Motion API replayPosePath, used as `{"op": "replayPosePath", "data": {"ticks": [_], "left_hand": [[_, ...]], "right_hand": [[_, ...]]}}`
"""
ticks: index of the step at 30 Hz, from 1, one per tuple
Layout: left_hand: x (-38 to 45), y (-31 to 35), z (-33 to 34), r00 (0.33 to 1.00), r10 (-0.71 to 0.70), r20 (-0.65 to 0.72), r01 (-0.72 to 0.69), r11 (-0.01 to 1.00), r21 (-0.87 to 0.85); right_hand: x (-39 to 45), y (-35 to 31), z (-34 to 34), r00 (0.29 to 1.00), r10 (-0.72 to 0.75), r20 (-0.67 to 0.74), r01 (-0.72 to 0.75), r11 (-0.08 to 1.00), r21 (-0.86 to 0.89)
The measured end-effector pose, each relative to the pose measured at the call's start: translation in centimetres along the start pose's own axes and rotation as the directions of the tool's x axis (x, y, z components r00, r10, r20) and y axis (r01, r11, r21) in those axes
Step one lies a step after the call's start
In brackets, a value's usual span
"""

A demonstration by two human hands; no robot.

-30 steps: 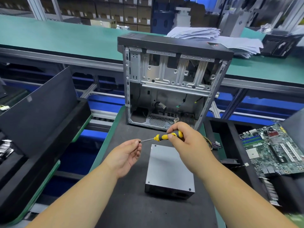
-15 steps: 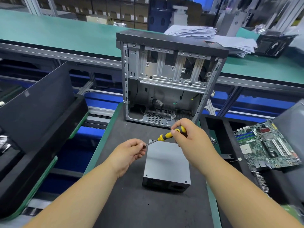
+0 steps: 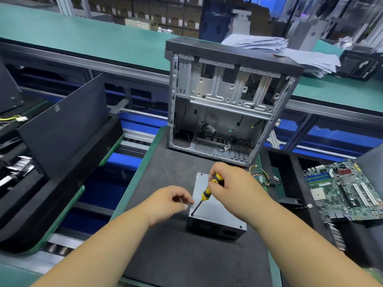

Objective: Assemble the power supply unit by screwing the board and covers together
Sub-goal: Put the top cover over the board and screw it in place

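Observation:
The power supply unit (image 3: 219, 212), a grey metal box with a dark front face, lies flat on the dark mat (image 3: 176, 255). My right hand (image 3: 234, 185) grips a yellow-and-black screwdriver (image 3: 209, 189), tilted, with its tip down on the near left corner of the unit's top cover. My left hand (image 3: 170, 201) hovers just left of the tip, thumb and forefinger pinched near the shaft; I cannot tell whether it holds a screw. A bundle of coloured wires (image 3: 261, 172) comes out of the unit's far right side.
An open computer case (image 3: 228, 100) stands upright behind the unit. A green motherboard (image 3: 348, 189) lies on a black tray at the right. A black panel (image 3: 62, 125) leans in a tray at the left. Stacked papers (image 3: 279, 48) rest on the green bench beyond.
My right hand swung the screwdriver from nearly level to pointing down and set its tip on the unit's near left corner. My left hand let go of the tip and stays beside it.

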State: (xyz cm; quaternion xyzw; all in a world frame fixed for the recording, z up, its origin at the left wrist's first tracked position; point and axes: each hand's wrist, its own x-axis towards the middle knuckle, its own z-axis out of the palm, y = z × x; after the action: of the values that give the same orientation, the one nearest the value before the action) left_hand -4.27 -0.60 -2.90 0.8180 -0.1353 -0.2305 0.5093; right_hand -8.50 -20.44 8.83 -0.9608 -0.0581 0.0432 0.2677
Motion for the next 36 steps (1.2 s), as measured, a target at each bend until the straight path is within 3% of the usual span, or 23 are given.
{"op": "replayPosePath", "data": {"ticks": [17,26,30,36], "left_hand": [[0.2,0.1,1.0,0.997,0.047,0.053,-0.055,0.985,0.164],[0.4,-0.1,0.7,0.995,0.07,0.076,-0.082,0.984,0.158],[0.5,-0.2,0.5,0.994,0.062,0.089,-0.077,0.982,0.175],[0.7,-0.3,0.6,0.993,0.047,0.11,-0.064,0.986,0.155]], "right_hand": [[-0.2,-0.4,0.0,0.998,-0.068,-0.006,0.067,0.987,-0.147],[0.3,-1.6,-0.7,0.971,-0.161,0.178,0.194,0.963,-0.187],[0.9,-2.1,-1.0,0.953,-0.166,0.253,0.245,0.914,-0.324],[1.7,-3.2,-0.3,0.987,-0.065,0.143,0.143,0.756,-0.639]]}}
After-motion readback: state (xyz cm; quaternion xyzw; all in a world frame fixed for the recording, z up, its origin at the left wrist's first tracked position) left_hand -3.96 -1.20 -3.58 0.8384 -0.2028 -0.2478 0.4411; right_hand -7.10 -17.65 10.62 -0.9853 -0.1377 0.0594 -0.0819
